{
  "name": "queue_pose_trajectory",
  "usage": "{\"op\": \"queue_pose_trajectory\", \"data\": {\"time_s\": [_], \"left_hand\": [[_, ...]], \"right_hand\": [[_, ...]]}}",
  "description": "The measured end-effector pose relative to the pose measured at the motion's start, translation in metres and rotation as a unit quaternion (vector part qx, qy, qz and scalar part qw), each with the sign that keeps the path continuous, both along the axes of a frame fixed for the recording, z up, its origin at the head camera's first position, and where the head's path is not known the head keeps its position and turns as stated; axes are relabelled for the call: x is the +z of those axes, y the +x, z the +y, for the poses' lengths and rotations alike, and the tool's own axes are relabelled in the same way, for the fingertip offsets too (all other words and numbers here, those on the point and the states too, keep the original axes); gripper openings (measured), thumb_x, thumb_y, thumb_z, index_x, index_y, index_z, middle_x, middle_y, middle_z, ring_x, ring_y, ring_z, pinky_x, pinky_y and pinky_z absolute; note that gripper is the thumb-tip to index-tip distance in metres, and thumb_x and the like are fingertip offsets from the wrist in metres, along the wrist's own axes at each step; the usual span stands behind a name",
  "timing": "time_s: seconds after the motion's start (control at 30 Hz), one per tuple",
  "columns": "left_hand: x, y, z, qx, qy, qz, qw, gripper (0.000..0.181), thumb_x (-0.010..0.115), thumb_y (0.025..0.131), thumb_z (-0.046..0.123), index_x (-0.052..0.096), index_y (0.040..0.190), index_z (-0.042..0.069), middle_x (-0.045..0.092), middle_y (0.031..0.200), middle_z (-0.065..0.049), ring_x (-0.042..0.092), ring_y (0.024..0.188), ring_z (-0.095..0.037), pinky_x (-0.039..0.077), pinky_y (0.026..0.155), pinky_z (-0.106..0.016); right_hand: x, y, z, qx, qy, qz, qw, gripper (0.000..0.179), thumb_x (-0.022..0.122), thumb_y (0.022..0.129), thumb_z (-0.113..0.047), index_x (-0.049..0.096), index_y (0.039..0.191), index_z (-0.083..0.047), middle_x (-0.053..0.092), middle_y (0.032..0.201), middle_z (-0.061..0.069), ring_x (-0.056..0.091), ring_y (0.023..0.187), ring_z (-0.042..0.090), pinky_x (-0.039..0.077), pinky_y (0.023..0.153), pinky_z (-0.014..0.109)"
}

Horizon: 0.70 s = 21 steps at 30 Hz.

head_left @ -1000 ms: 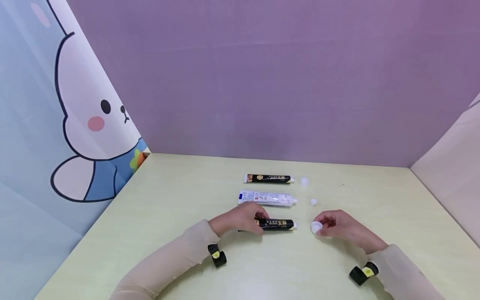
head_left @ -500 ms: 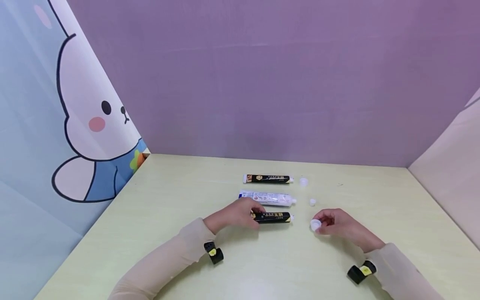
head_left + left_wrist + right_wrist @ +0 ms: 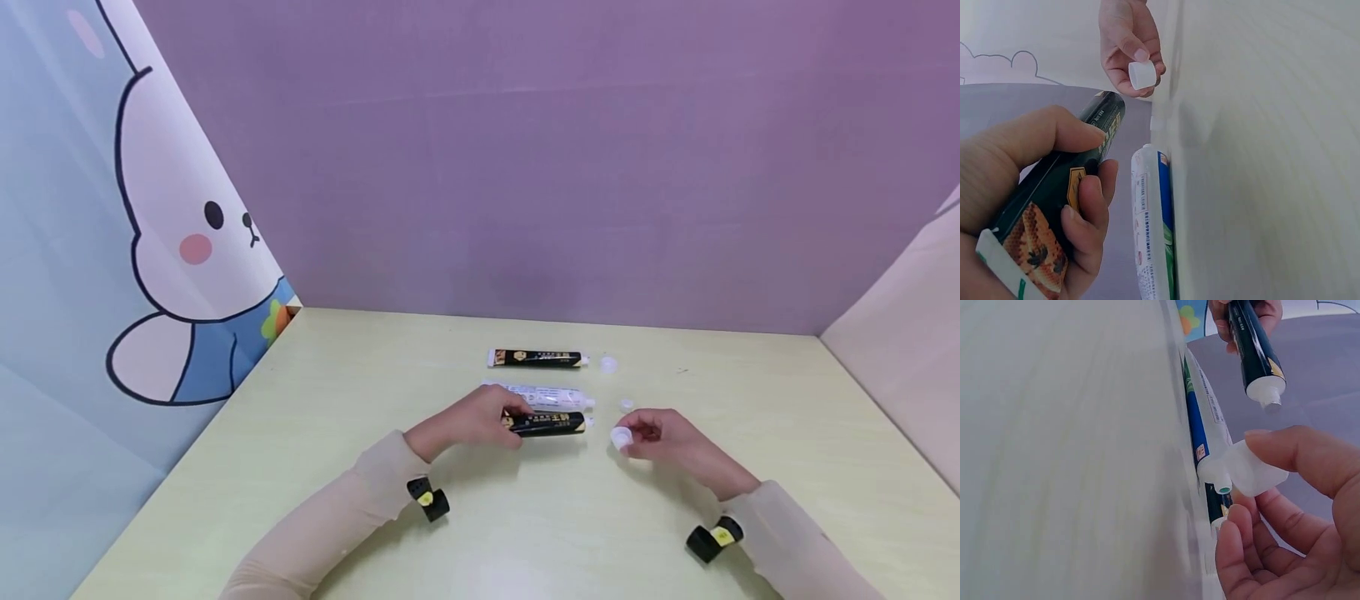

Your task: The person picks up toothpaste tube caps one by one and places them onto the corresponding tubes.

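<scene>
My left hand grips a black toothpaste tube by its body, thumb on one side and fingers curled round the other. The tube is raised over the table, its bare white nozzle pointing toward my right hand. A white screw cap is pinched between thumb and fingers of my right hand, its hollow side facing the nozzle. A short gap parts cap and nozzle. Just behind the held tube lies a white toothpaste tube, uncapped, partly covered by my left hand in the head view.
Farther back on the table lies another black tube, with a white cap by its nozzle. A smaller white cap sits right of the white tube. A purple backdrop rises behind the table.
My left hand has lifted the black tube off the table and moved it back, close to the white tube. My right hand has brought the cap slightly left and back, nearer the nozzle.
</scene>
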<state>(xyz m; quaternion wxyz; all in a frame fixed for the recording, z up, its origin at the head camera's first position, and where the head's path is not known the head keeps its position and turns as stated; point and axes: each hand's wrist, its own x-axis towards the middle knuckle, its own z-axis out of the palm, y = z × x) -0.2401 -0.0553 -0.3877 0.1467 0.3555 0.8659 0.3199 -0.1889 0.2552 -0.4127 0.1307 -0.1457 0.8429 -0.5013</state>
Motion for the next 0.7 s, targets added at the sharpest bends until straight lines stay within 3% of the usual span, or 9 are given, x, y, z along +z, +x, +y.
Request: {"op": "queue_pose_trajectory", "data": {"time_s": [0.33,0.7], "left_hand": [[0.005,-0.002,0.003,-0.017,0.008,0.024,0.9995,0.033,0.072,0.074,0.01,0.07,0.106,0.006,0.067,0.091,0.002,0.043,0.066,-0.006,0.038,0.063,-0.02],[0.012,-0.002,0.01,-0.012,0.014,0.014,0.9997,0.036,0.073,0.075,0.011,0.069,0.11,0.005,0.068,0.099,-0.001,0.047,0.072,-0.007,0.041,0.066,-0.019]], "right_hand": [[0.007,-0.005,-0.007,-0.01,0.006,0.015,0.9998,0.029,0.071,0.082,-0.008,0.062,0.106,0.004,0.06,0.089,0.01,0.052,0.078,0.014,0.048,0.066,0.022],[0.016,-0.008,-0.013,-0.021,0.018,0.027,0.9992,0.028,0.071,0.081,-0.006,0.063,0.107,0.003,0.061,0.09,0.009,0.053,0.08,0.017,0.048,0.067,0.023]]}}
